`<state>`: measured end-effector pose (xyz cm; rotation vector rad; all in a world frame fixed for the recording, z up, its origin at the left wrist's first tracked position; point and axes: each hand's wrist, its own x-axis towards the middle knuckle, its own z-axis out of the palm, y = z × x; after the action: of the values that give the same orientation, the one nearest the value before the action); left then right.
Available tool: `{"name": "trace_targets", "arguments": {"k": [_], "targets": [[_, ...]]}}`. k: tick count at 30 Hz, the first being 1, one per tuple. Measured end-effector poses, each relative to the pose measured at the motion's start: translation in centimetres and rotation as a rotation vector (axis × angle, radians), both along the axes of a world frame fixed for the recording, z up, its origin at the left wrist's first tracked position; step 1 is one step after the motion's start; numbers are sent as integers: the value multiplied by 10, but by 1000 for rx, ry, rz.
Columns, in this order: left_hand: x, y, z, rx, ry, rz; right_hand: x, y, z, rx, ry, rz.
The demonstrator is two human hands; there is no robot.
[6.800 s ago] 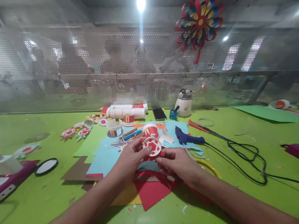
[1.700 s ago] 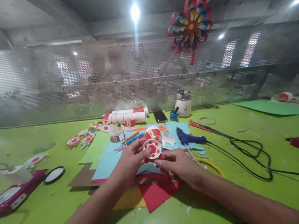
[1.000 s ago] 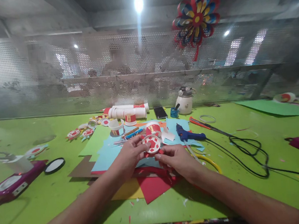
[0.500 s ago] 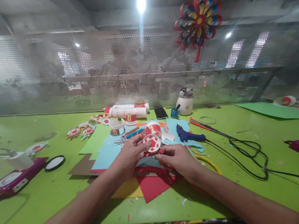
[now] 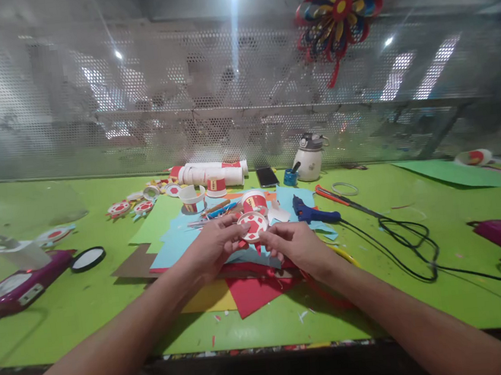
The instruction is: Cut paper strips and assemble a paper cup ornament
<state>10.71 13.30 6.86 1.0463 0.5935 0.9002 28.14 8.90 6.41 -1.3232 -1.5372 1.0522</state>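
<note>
Between my hands is a small paper turtle (image 5: pixel 253 226), a round white disc with red patches on it and red bits at its edge. My left hand (image 5: pixel 220 238) pinches it at the left rim, thumb on top. At its lower right, the fingers of my right hand (image 5: pixel 288 242) close on the edge; they hide part of the red bits. Just behind stands a red and white paper cup (image 5: pixel 253 201). Beneath my hands are blue paper sheets (image 5: pixel 172 252) and a red sheet (image 5: pixel 255 294). A blue glue gun (image 5: pixel 316 211) lies to the right.
Several similar paper turtles (image 5: pixel 119 209) lie at the back left. Rolled white cups (image 5: pixel 208 174), a phone (image 5: pixel 267 177) and a bottle (image 5: pixel 310 157) stand or lie at the back. Black cord (image 5: pixel 411 248) loops across the right side. Purple power strips (image 5: pixel 19 286) sit at both sides.
The whole view has tilted down a little. The paper turtle now shows its patterned face more flatly, and my right fingers have shifted slightly along its lower right edge. Both hands stay on it.
</note>
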Motion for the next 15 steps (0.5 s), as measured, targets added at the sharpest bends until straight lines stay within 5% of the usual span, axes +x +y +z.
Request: {"name": "trace_targets", "arguments": {"k": [5, 15], "targets": [[-1, -3, 5, 6, -5, -86, 3, 0, 2, 54, 24, 90], [-1, -9, 10, 0, 37, -85, -2, -1, 2, 182, 121, 30]]}}
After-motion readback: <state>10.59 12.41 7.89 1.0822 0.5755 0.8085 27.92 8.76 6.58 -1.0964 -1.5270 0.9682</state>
